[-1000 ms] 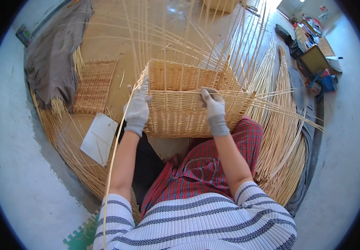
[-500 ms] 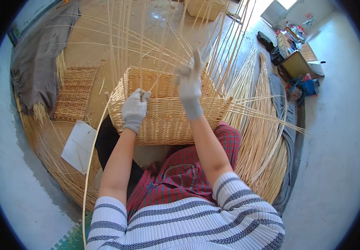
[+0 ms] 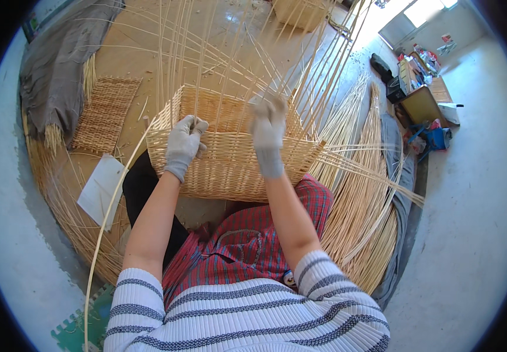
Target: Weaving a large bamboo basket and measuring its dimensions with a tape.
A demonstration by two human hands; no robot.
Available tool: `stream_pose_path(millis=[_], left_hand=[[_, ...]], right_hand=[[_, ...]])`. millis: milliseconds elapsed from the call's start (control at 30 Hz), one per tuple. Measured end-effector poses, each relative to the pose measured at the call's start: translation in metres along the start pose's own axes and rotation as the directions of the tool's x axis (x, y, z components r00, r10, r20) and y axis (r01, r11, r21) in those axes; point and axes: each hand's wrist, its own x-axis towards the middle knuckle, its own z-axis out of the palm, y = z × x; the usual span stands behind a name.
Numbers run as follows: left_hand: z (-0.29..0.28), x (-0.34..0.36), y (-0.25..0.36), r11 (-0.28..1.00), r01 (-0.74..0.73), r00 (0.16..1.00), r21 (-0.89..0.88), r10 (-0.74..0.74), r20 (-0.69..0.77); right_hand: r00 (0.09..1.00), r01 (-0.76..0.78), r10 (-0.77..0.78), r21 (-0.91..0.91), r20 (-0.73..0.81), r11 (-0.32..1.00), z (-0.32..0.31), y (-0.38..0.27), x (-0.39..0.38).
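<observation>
A half-woven wicker basket (image 3: 230, 179) rests tilted against my lap, with tall upright rods (image 3: 177, 53) rising from its walls. At the front rim, my left hand (image 3: 185, 145), in a pale glove, pinches a thin wicker rod at the foot of an upright. My right hand (image 3: 268, 126), gloved too, is over the right part of the front rim. Its fingers look bent but are smeared by motion, so any strand in them cannot be made out. One long pale rod (image 3: 108, 214) curves from the basket's left corner down past my left arm.
Bundles of long wicker rods (image 3: 356, 193) lie on the right. At left are a woven mat (image 3: 108, 111), a white sheet (image 3: 102, 189) and a grey cloth (image 3: 60, 82) over more rods. Another basket (image 3: 300, 14) stands at the back; a cluttered low table (image 3: 420, 105) is far right.
My right hand has drawn its raised finger down and come slightly nearer. The left hand has stayed at the rim, shifting slightly left in the picture along with the basket.
</observation>
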Motion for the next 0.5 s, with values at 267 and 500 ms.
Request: stream_pose_path(millis=[267,500], left_hand=[[0.064,-0.060,0.006,0.330,-0.550,0.728,0.767,0.640,0.246],[0.088,-0.037,-0.006,0.237,-0.350,0.882,0.906,0.408,0.234]], right_hand=[[0.999,-0.048,0.044,-0.134,-0.032,0.990,-0.088,0.004,-0.042],[0.866,0.494,-0.485,-0.356,0.121,0.794,-0.038,-0.046,0.043]])
